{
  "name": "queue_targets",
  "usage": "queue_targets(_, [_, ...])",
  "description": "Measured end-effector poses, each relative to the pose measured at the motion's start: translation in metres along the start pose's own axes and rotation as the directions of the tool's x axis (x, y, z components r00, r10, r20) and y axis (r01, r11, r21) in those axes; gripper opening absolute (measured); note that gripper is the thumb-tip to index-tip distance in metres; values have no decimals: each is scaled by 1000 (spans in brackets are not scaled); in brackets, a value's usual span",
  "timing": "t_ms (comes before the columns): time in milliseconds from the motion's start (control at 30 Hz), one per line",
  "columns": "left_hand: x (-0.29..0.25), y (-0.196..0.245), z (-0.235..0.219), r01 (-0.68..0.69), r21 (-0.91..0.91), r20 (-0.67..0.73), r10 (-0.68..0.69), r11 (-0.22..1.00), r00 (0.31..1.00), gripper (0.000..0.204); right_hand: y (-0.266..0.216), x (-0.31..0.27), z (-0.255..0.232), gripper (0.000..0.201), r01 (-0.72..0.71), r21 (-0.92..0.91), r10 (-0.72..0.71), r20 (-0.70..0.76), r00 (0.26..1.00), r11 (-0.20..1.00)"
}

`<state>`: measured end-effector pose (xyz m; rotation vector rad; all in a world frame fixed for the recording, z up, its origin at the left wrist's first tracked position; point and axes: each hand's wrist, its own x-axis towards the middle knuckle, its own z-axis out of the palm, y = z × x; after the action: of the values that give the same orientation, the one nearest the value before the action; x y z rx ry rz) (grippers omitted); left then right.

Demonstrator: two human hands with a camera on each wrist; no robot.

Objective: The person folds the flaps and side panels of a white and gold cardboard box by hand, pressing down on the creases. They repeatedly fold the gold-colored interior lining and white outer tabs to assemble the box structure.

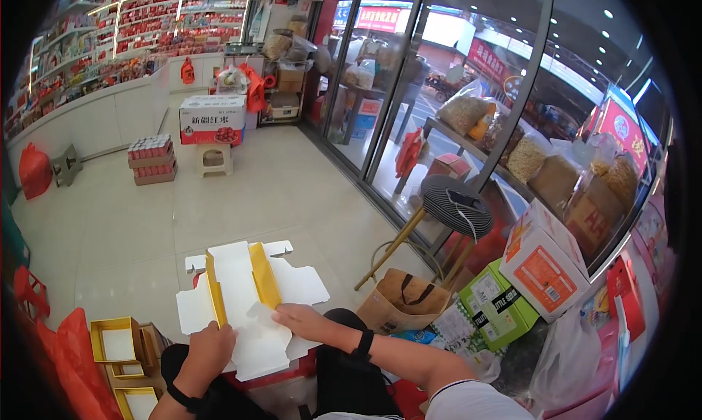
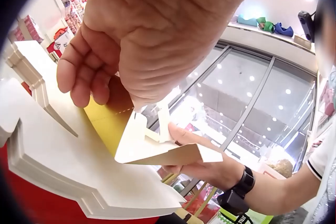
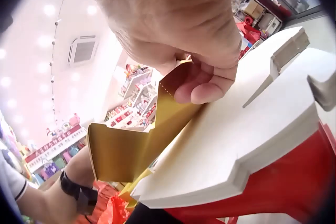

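One carton sheet [image 1: 235,274], yellow flaps [image 1: 265,275] finger-pinched, left hand [image 1: 213,351], right hand [image 1: 304,322]

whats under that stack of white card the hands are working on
A red surface shows below the edges of the stack of white card. The stack covers the rest, so anything else lying directly under it can't be seen.

We see a bright interior lit by small round white ceiling lights [image 3: 49,10], with daylight through the tall metal-framed glass panels [image 1: 431,91]. Glare whitens the left wrist view's center. Fisheye distortion bends straight lines; black vignetting rounds the corners. Shadows look soft.
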<state>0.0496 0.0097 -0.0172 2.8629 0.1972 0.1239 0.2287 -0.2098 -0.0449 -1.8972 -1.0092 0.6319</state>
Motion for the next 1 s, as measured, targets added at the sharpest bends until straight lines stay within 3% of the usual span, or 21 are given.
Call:
queue_targets(67, [1,3,0,-1,11,27,1,1000,1000,29,29,6,10,36,259,-233,-261,24,965,938])
queue_targets(100, [3,7,-1,24,15,50,-25,1000,998,29,15,3,6,35,183,-195,-168,90,982,964])
queue_targets(200, [6,1,7,75,-30,-1,-75,997,997,30,22,6,4,34,155,-174,-148,52,988,973])
queue_targets(300, [3,0,2,59,-69,38,-56,996,998,28,26,6,2,32,184,-187,-178,49,983,965])
queue_targets(400, [0,3,3,-68,-67,-17,67,995,998,23,19,6,3,31,196,-229,-184,71,980,954])
queue_targets(467, [1,-2,8,-119,-81,-36,117,990,993,19,10,7,4,30,139,-293,-114,98,989,946])
queue_targets(500, [1,-1,5,-120,-71,-33,118,990,992,18,11,8,6,28,209,-309,-193,80,978,928])
queue_targets(600, [2,-5,10,-148,-4,-76,148,989,986,15,1,10,-1,27,214,-400,-191,96,977,891])
queue_targets(733, [2,-5,14,-151,3,-96,150,989,984,17,-15,4,-6,28,119,-408,-111,45,993,905])
queue_targets(1000, [7,-4,8,-109,72,12,108,991,994,19,-30,3,-8,34,127,-518,-98,84,992,846])
